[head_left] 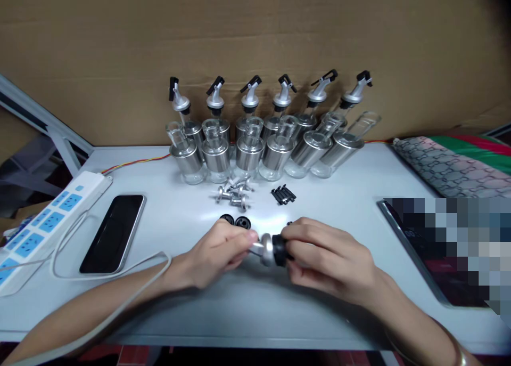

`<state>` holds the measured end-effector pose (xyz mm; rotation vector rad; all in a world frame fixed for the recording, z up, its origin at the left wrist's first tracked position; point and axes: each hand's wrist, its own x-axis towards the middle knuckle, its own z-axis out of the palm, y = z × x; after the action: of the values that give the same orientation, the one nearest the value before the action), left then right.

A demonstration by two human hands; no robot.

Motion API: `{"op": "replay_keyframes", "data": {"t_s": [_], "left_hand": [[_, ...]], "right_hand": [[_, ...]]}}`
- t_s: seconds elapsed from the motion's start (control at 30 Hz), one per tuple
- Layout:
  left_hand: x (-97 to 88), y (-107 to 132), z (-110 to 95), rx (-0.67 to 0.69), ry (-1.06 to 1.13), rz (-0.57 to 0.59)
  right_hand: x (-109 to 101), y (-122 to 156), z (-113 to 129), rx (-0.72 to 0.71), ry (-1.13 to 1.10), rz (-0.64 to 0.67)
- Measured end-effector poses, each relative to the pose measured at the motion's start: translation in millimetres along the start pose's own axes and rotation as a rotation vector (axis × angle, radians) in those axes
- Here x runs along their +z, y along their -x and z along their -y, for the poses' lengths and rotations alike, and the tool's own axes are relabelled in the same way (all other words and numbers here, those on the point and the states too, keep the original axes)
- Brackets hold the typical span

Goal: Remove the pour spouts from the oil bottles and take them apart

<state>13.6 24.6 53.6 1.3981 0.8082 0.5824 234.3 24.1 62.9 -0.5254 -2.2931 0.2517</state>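
Forearms (91,310) enter from both lower corners, a pale cable (75,344) crossing over the left one. Between my hands I hold a silver pourer (266,250), long axis side to side, in line from one hand to the other. My left hand (215,249) pinches its narrow end; my right hand (331,254) grips the black stopper (279,250). Neither is nearer; both touch it. Just beyond my left hand lie black rings (242,223), then loose metal spouts (239,202), with black levers (283,194) to their right. Bottles (249,155) stand behind, limiting forward reach. I judge working room best toward the table's (255,315) front edge, bounded by a phone (113,234) left and a tablet (423,257) right.
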Motion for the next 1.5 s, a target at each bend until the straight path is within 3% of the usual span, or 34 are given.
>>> {"op": "replay_keyframes", "data": {"t_s": [0.07, 0.17, 0.3, 0.47, 0.6, 0.73, 1.0, 1.27, 1.5], "left_hand": [[-9.3, -2.4, 1.4, 0.066, -0.036, -0.183], [-29.3, -11.5, 5.9, 0.301, -0.323, -0.539], [-50.7, -28.0, 17.9, 0.320, -0.641, -0.700], [-57.4, -36.3, 33.1, 0.306, -0.932, -0.677], [-56.1, -36.6, 41.3, 0.323, -1.039, -0.645], [-56.1, -37.5, 49.8, 0.321, -0.959, -0.579], [-56.8, -35.9, 54.6, 0.334, -0.843, -0.539], [-55.5, -37.1, 53.6, 0.374, -0.826, -0.552], [-56.1, -37.0, 54.9, 0.415, -0.777, -0.554]], "right_hand": [[-4.3, -0.9, -0.6, 0.029, -0.014, -0.103], [-7.7, -0.1, -3.3, 0.107, -0.064, -0.268], [-1.4, 6.2, -12.8, 0.133, 0.126, -0.125], [6.5, 9.4, -20.9, 0.162, 0.137, -0.004], [8.3, 4.9, -12.5, 0.193, 0.090, 0.161], [11.9, 2.4, -3.5, 0.201, 0.052, 0.275], [10.8, 1.3, -7.1, 0.282, 0.091, 0.343], [14.7, 2.1, -1.0, 0.500, 0.089, 0.678], [18.7, 4.8, -0.6, 0.437, 0.157, 0.649]]}}
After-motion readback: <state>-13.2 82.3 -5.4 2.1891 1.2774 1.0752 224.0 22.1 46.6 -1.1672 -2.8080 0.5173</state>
